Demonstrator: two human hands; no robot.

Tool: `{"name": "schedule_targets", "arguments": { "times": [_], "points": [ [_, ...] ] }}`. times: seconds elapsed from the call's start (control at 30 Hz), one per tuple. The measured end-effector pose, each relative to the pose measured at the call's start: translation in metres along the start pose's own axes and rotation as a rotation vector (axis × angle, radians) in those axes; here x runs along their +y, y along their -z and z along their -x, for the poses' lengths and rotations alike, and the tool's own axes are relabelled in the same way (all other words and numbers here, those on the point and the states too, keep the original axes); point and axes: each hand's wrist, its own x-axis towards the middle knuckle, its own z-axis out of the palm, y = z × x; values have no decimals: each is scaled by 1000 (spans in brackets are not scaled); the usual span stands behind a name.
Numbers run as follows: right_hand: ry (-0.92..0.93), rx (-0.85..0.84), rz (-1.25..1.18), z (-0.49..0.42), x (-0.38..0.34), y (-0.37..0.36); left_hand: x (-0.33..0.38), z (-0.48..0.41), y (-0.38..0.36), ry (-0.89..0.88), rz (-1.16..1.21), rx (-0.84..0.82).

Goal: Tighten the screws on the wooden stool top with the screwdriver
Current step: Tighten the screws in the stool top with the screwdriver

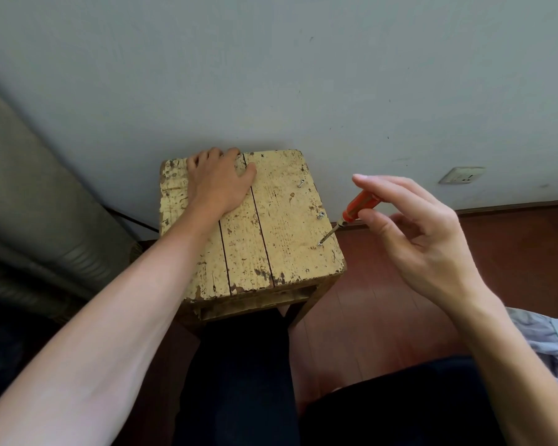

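Observation:
A worn, yellow-painted wooden stool top (281, 217) of three planks stands against the wall. Three screws stick up along its right edge: a far screw (301, 184), a middle screw (320, 216) and a near screw (320, 243). My right hand (422, 233) pinches the orange handle of a small screwdriver (356, 206) between thumb and fingers. The tool slants down to the left and its metal tip sits on the near screw. My left hand (218, 181) lies flat on the far left of the top, its fingers reaching over the back edge.
A pale wall (271, 75) rises right behind the stool, with a socket (462, 175) low on the right. Grey ribbed fabric (30, 204) fills the left. Red-brown floor (384, 300) lies to the right, striped cloth (551, 342) at the right edge, my dark-clothed legs below.

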Motion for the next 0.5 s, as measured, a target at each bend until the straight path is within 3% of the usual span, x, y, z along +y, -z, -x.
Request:
{"name": "schedule_targets", "arguments": {
  "times": [0.13, 0.23, 0.5],
  "points": [
    [-33, -123, -113, -3, 1, 6, 0, 0, 0, 0, 6, 0],
    [-53, -120, -148, -5, 1, 4, 0, 0, 0, 1, 7, 1],
    [-89, 147, -164, 0, 5, -11, 0, 0, 0, 3, 8, -2]
  ]
}}
